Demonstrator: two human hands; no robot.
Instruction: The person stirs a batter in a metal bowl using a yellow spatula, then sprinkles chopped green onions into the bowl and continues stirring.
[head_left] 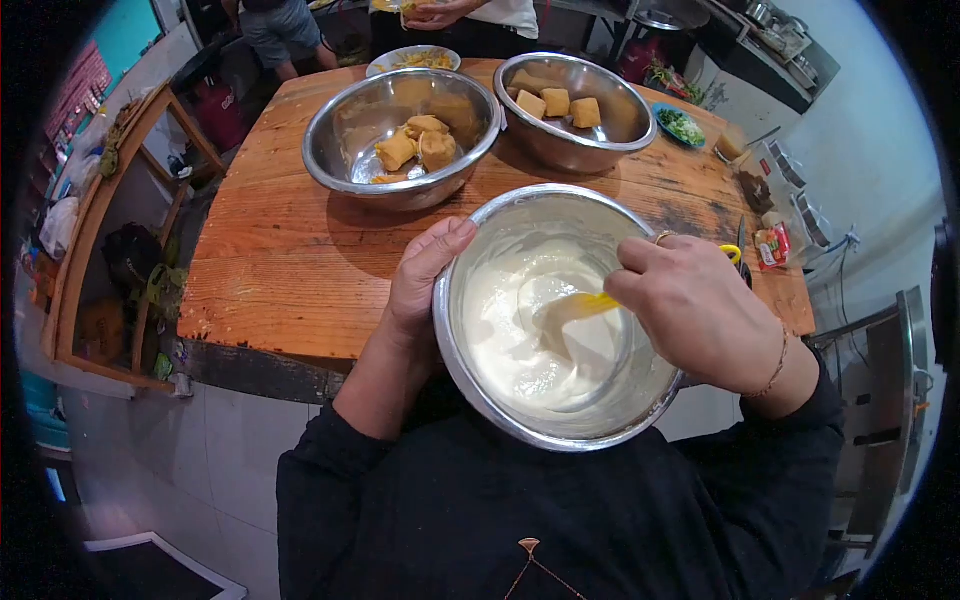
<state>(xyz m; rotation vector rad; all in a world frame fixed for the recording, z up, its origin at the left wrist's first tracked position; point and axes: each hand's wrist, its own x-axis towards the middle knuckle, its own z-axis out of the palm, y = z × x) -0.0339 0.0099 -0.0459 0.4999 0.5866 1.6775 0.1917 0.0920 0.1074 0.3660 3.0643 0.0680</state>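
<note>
A steel mixing bowl (462, 385) of thick, creamy white batter (500, 320) is held in front of my body, tilted toward me at the table's near edge. My left hand (425, 275) grips its left side, thumb over the rim and fingers hidden underneath. Over the right side of the bowl, my right hand (690, 305) is closed around a yellow spatula (590, 304). Its head is sunk in the batter, which shows swirled ridges. Batter also coats the inner wall.
On the wooden table (270, 270) stand two steel bowls with tan chunks, one left (325, 165) and one right (625, 140). Behind are a plate of yellow strips (425, 60) and a dish of chopped greens (680, 125). A red packet (772, 246) lies right. People stand beyond the table.
</note>
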